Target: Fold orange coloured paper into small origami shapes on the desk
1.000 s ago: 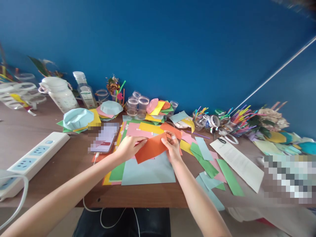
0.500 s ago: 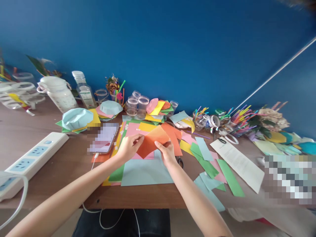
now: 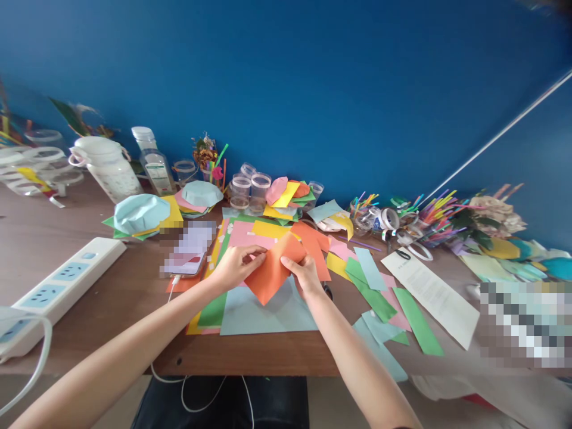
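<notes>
Between my two hands is an orange sheet of paper (image 3: 267,279), creased along its middle, with one corner pointing down toward me. My left hand (image 3: 239,265) pinches its left edge between thumb and fingers. On the other side, my right hand (image 3: 304,271) grips the right edge, thumb on the front and fingers behind. The paper is held above a light blue sheet (image 3: 268,316), which lies over green, yellow and pink sheets. Another orange sheet (image 3: 318,253) lies just beyond my right hand. Scissors (image 3: 328,291) are mostly hidden beside my right wrist.
A phone (image 3: 190,247) on a white cable and a power strip (image 3: 67,286) lie to the left. Paper strips (image 3: 417,322) and a printed sheet (image 3: 431,298) spread out on the right. Plastic cups (image 3: 259,193), folded paper pieces (image 3: 142,213) and bottles (image 3: 156,170) line the back.
The orange paper has been tipped so its lower corner hangs nearer to me and its crease shows more. My left hand has shifted slightly right; both hands keep their hold.
</notes>
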Demonstrator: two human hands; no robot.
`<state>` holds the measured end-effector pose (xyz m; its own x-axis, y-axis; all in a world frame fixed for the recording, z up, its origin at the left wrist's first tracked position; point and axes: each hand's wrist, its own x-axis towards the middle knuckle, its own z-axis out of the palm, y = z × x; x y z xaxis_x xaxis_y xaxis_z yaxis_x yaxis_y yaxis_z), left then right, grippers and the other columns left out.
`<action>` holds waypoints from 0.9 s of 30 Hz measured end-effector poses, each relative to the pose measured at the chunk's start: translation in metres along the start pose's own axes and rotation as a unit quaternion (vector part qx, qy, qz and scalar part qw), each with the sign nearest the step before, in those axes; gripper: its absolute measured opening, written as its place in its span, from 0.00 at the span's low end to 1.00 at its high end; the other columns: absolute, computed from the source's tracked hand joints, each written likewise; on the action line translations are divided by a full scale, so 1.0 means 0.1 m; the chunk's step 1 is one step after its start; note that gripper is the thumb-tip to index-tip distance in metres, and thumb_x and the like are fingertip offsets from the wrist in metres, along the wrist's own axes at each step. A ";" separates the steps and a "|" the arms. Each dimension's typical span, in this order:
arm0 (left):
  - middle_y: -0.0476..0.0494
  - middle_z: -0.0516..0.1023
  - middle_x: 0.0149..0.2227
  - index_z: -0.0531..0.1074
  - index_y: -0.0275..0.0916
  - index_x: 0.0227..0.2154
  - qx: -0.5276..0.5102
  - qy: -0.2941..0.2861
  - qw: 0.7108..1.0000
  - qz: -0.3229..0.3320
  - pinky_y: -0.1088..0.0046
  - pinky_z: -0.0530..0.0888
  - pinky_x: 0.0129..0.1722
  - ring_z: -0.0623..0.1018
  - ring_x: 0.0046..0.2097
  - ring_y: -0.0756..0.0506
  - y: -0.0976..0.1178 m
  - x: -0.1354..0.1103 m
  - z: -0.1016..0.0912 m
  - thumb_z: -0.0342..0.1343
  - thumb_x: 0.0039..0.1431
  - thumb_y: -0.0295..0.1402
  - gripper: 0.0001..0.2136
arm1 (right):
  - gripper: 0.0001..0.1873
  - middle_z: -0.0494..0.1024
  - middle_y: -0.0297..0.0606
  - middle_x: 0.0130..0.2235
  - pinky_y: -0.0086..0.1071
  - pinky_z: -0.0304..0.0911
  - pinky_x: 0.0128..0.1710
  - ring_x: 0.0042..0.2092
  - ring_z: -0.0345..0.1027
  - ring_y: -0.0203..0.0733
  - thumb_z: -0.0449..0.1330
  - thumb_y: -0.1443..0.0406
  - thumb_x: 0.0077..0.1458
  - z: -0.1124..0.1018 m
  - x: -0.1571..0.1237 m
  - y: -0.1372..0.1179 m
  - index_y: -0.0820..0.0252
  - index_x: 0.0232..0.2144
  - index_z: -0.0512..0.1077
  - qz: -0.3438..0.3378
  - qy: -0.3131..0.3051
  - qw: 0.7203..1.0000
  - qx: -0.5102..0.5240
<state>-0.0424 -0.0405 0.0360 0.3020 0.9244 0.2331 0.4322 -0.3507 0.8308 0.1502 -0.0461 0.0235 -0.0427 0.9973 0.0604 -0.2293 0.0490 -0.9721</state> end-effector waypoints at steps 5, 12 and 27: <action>0.46 0.80 0.33 0.77 0.39 0.34 0.009 -0.041 0.999 -0.007 0.74 0.71 0.30 0.76 0.31 0.47 -0.06 0.00 -0.02 0.50 0.58 0.41 0.14 | 0.16 0.79 0.38 0.36 0.38 0.70 0.40 0.41 0.73 0.48 0.69 0.60 0.40 0.03 -0.04 -0.12 0.58 0.33 0.73 -0.052 0.016 0.999 0.004; 0.50 0.78 0.26 0.75 0.39 0.29 0.052 -0.006 0.999 -0.005 0.78 0.67 0.26 0.73 0.24 0.51 -0.03 -0.01 0.03 0.50 0.57 0.36 0.10 | 0.19 0.80 0.40 0.36 0.39 0.70 0.40 0.39 0.74 0.48 0.69 0.60 0.41 0.03 -0.06 -0.05 0.60 0.36 0.73 -0.037 0.011 0.999 0.011; 0.47 0.78 0.30 0.74 0.36 0.34 -0.013 0.007 1.000 0.007 0.78 0.68 0.30 0.73 0.30 0.50 0.01 -0.03 0.03 0.47 0.61 0.39 0.13 | 0.27 0.79 0.37 0.38 0.38 0.70 0.43 0.40 0.74 0.45 0.69 0.63 0.39 0.00 -0.06 0.04 0.57 0.45 0.71 -0.032 -0.041 0.998 -0.018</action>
<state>-0.0407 -0.0435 0.0345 0.2960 0.9214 0.2520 0.4060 -0.3601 0.8399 0.1500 -0.0515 0.0192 -0.1081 0.9842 0.1398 -0.1991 0.1164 -0.9730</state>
